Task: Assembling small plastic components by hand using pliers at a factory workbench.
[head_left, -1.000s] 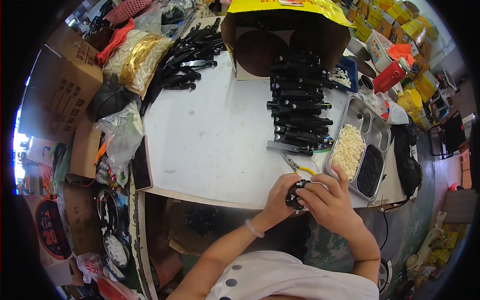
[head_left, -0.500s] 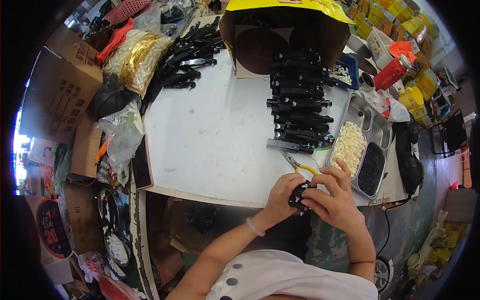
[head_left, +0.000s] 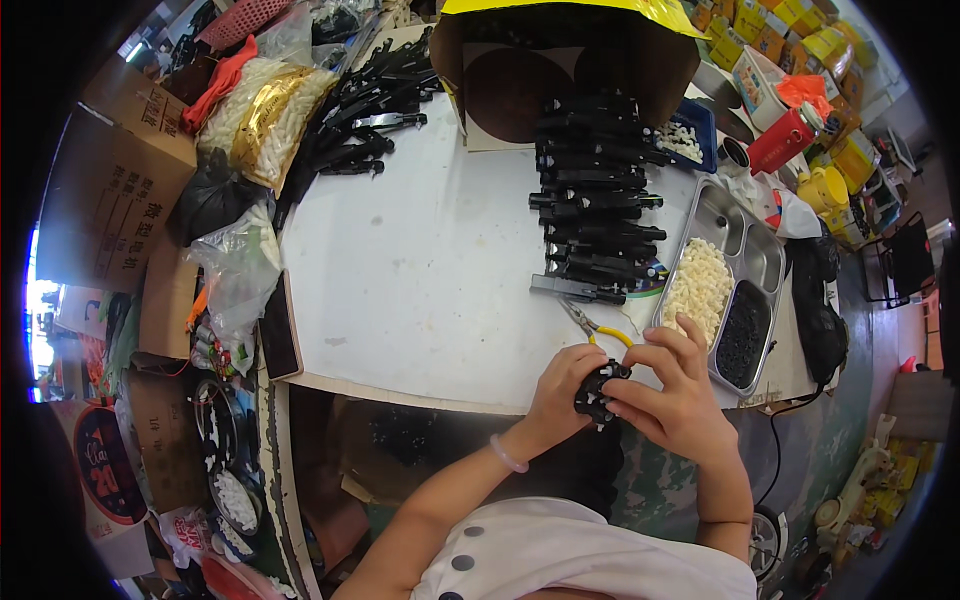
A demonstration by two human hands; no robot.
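A small black plastic part with a few white bits on it [head_left: 597, 393] is held at the table's front edge. My left hand [head_left: 558, 393] grips it from the left, fingers wrapped round its side. From the right, my right hand [head_left: 675, 392] pinches at the same part with thumb and fingertips; whether a smaller piece sits between them is too small to tell. Just beyond my hands lie pliers with yellow handles [head_left: 598, 328]. A steel compartment tray [head_left: 738, 268] stands to the right, holding small cream-white pieces [head_left: 698, 290] and small black pieces [head_left: 742, 335].
A row of long black parts [head_left: 600, 210] runs back toward an open carton with a yellow flap [head_left: 570, 8]. More black parts [head_left: 370, 120] are heaped at the far left, beside a bag of white pieces [head_left: 275, 125]. A phone-like dark slab [head_left: 281, 328] lies at the left edge.
The black part has turned slightly between my hands, which stay in nearly the same place. The whole view has shifted a little; the other things lie as before.
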